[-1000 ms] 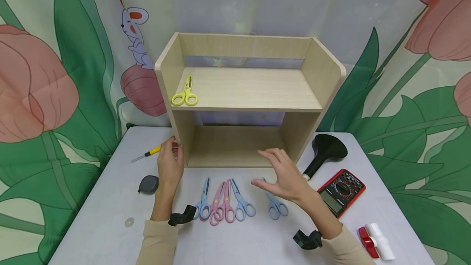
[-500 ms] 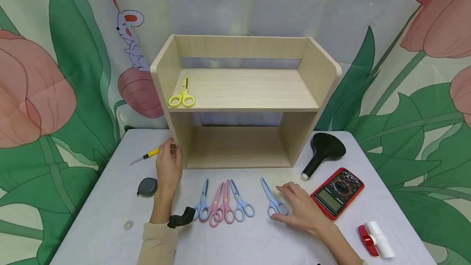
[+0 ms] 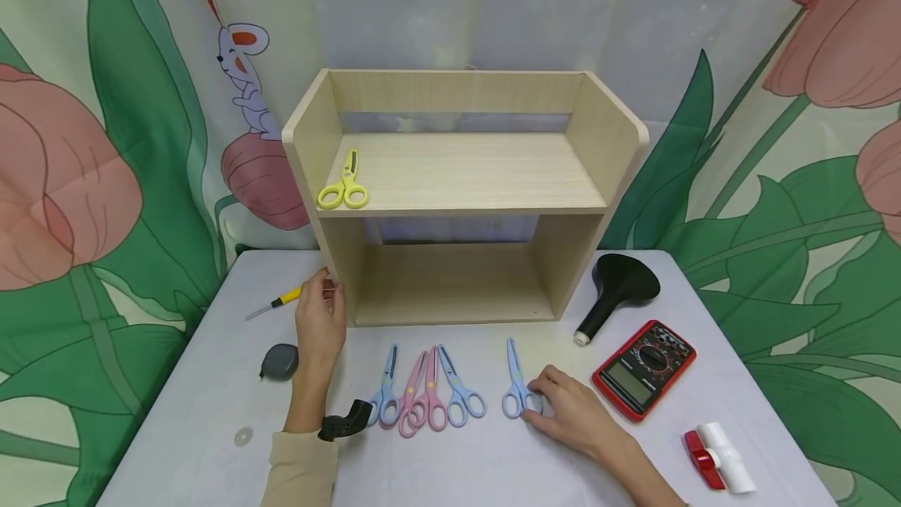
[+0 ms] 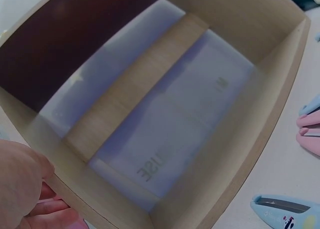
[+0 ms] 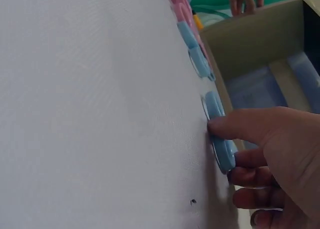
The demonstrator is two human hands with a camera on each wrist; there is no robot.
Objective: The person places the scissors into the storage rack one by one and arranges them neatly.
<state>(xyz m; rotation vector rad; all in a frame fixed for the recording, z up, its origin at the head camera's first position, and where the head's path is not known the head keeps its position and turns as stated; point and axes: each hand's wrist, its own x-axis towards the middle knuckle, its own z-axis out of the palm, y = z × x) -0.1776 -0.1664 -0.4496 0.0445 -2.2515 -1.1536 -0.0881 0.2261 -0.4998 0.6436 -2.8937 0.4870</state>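
My right hand (image 3: 580, 417) pinches one handle loop of a pair of light-blue scissors (image 3: 515, 370), whose blades point toward the shelf. In the right wrist view the thumb (image 5: 240, 125) lies over the loop (image 5: 227, 156) and the other fingers curl beneath. My left hand (image 3: 320, 327) rests at the outer left side of a pale wooden two-tier shelf (image 3: 464, 210), fingers loosely bent against the panel, as the left wrist view shows too. Left of the blue pair, pink scissors (image 3: 432, 393) and more blue scissors (image 3: 451, 370) lie in a row. Yellow scissors (image 3: 348, 180) lie on the upper shelf's left end.
Beside the left hand lie a yellow-handled screwdriver (image 3: 287, 298), a dark tape measure (image 3: 279, 362) and a small round disc (image 3: 242, 436). On the right are a black wide-headed tool (image 3: 622, 284), a red-edged multimeter (image 3: 644, 370) and a white pipe valve with a red handle (image 3: 714, 458).
My right hand has come down and back from in front of the shelf to the separate blue scissors, gripped a loop and turned them straighter. The left hand stays at the shelf's side.
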